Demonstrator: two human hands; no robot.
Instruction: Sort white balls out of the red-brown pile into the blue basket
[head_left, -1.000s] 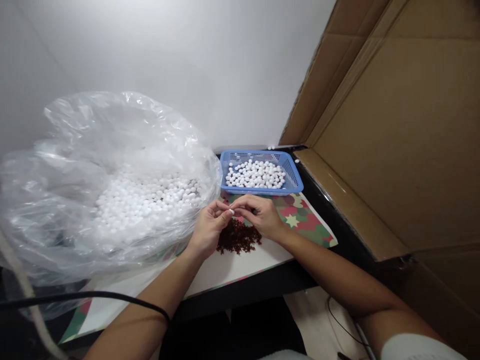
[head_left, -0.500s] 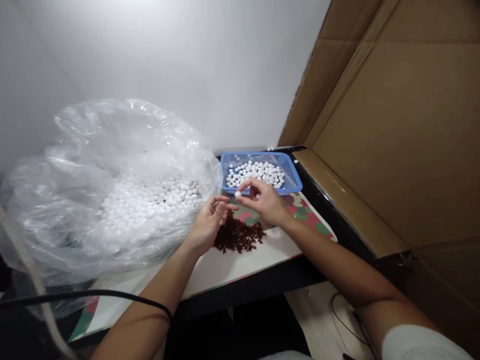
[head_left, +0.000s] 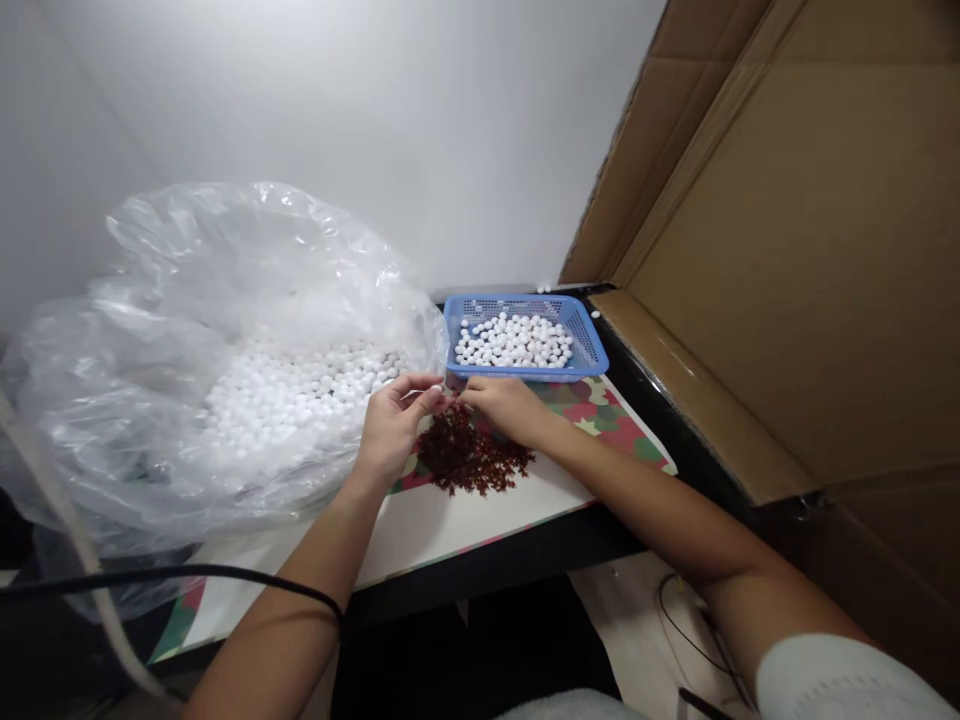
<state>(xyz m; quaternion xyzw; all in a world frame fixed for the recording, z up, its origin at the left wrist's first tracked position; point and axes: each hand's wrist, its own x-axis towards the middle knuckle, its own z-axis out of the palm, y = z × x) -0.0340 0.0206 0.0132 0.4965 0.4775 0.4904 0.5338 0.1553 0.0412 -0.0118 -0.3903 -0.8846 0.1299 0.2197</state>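
My left hand [head_left: 394, 420] is closed, with a small white ball [head_left: 436, 389] pinched between thumb and fingertips. Close beside it, my right hand [head_left: 508, 408] has its fingers bent together just over a pile of small dark-red, star-shaped pieces [head_left: 476, 455]. Whatever its fingertips grip is hidden or too small to make out. Behind the hands stands a blue plastic basket [head_left: 517, 375] with many white balls in it. To the left, a large clear plastic bag [head_left: 262, 240] gapes and holds a heap of white balls [head_left: 262, 400].
A patterned sheet [head_left: 435, 520] covers part of the black table. Cardboard [head_left: 810, 250] walls the right side, and a white wall [head_left: 450, 130] rises behind. A black cable [head_left: 187, 572] crosses near my left forearm. A few loose balls [head_left: 595, 314] lie beyond the basket.
The white ball that my right hand held is gone from its fingertips; a ball is now in my left hand. My right hand has turned fingers-down toward the red pile. My left hand has moved slightly left.
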